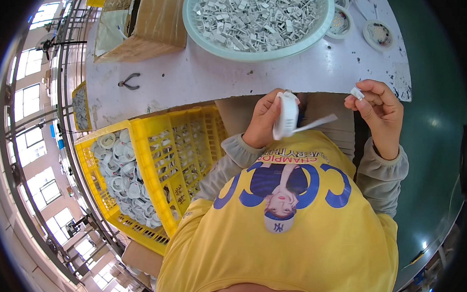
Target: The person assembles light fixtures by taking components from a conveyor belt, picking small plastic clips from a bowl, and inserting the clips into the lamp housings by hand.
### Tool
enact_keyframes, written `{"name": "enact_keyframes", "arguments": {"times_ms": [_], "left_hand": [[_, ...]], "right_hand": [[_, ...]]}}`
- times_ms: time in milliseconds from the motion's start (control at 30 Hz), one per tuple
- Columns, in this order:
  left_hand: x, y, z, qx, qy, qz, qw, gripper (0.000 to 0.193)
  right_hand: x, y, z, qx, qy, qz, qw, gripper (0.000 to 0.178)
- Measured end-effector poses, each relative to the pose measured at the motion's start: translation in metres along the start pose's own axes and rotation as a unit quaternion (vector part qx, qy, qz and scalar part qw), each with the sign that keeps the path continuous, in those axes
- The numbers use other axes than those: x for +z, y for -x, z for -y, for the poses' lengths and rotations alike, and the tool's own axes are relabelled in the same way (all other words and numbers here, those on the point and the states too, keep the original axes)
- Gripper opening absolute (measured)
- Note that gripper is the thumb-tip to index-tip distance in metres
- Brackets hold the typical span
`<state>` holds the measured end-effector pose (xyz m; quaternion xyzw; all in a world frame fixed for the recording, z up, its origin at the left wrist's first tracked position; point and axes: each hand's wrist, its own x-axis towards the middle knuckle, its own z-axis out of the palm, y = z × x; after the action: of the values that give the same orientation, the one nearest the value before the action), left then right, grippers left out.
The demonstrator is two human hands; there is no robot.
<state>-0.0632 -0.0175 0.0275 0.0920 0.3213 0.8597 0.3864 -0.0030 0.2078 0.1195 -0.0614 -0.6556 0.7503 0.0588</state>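
Note:
My left hand (264, 122) is closed around a round white plastic housing (286, 117), held on edge just in front of the table. A thin white strip (316, 123) sticks out from the housing's lower side toward the right. Off to the right, my right hand (382, 112) pinches a small white plastic clip (356, 93) between thumb and fingertips. The two hands are well apart. Beyond them stands a pale green basin (252, 56), heaped with small white plastic pieces (258, 20) that look similar to the pinched one.
Round white units with parts inside (379, 36) lie at the table's far right. Pliers (129, 81) and a cardboard box (158, 25) are on the left of the white table (205, 78). At my left, yellow crates (153, 164) hold many white round parts (127, 178).

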Motion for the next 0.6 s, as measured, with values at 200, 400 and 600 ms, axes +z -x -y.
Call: {"name": "enact_keyframes", "arguments": {"times_ms": [200,400,600], "left_hand": [[0.024,-0.006,-0.007,-0.042,-0.248,-0.087,0.964,0.017],[0.037,-0.006,-0.006,-0.049,-0.344,-0.062,0.936,0.025],[0.042,-0.009,0.0,-0.047,-0.297,-0.068,0.951,0.037]], "right_hand": [[-0.004,-0.001,-0.031,0.029,0.082,0.065,0.994,0.019],[0.002,0.005,-0.053,0.057,0.163,0.106,0.979,0.016],[0.005,0.008,-0.061,0.073,0.102,0.095,0.988,0.016]]}}
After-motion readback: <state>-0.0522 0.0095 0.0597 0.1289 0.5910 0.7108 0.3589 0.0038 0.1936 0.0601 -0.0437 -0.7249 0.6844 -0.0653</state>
